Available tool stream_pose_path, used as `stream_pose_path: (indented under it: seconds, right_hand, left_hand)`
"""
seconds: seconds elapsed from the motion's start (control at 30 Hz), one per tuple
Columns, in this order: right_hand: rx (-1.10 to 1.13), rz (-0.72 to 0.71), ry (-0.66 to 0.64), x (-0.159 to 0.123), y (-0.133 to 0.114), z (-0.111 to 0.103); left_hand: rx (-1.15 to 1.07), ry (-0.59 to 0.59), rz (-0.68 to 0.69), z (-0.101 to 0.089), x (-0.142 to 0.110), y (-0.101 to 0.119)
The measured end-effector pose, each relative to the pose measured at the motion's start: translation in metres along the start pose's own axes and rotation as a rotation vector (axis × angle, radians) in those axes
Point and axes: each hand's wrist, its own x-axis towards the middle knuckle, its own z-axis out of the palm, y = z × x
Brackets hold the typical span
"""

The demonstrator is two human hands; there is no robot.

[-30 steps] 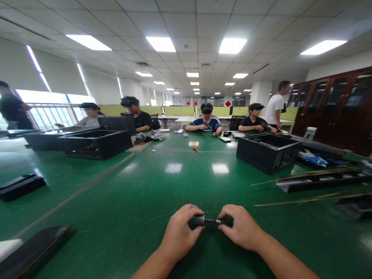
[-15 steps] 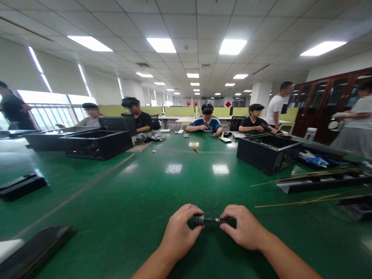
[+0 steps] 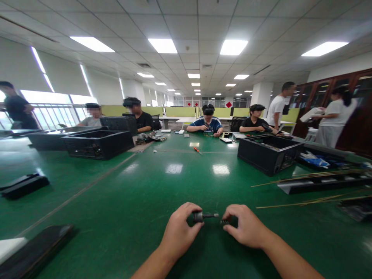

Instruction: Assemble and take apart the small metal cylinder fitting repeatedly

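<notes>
My left hand (image 3: 183, 228) pinches a dark cylinder with a thin shaft (image 3: 198, 216), thumb and index finger around its thick end. The shaft points right and ends in a lighter, silvery tip. Across a small gap, my right hand (image 3: 244, 226) holds a small dark ribbed piece (image 3: 224, 222) between thumb and fingers; its exact kind is too small to make out. Both hands are just above the green tabletop (image 3: 186, 186), and the two parts do not touch.
A dark open computer case (image 3: 267, 155) stands at the right, another computer case (image 3: 99, 145) at the left. An orange screwdriver (image 3: 197, 150) lies farther back. Thin rods (image 3: 279, 206) lie right of my hands, a dark flat panel (image 3: 37, 250) front left. Several people sit or stand beyond.
The ribbed piece in my right hand has come away from the shaft's tip, leaving a gap. Both hands keep their grips. At the far right, a standing person has moved left.
</notes>
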Motion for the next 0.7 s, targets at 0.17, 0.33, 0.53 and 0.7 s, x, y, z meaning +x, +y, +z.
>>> stream_pose_path:
  seconds: [0.17,0.33,0.53,0.7]
  right_hand:
    - [0.001,0.004,-0.008,0.000,0.002,0.002]
    - [-0.004,0.012,-0.014,0.001,0.000,0.000]
    - [-0.008,0.008,-0.037,0.001,-0.002,0.000]
    - [-0.017,0.014,-0.063,0.002,-0.003,0.000]
  left_hand:
    - [-0.064,0.057,-0.086,0.003,0.002,-0.007]
    - [-0.167,0.057,-0.197,0.004,0.005,-0.012]
    - [-0.147,0.041,-0.195,-0.003,0.006,-0.015]
    - [-0.095,0.098,-0.187,-0.038,0.000,-0.033]
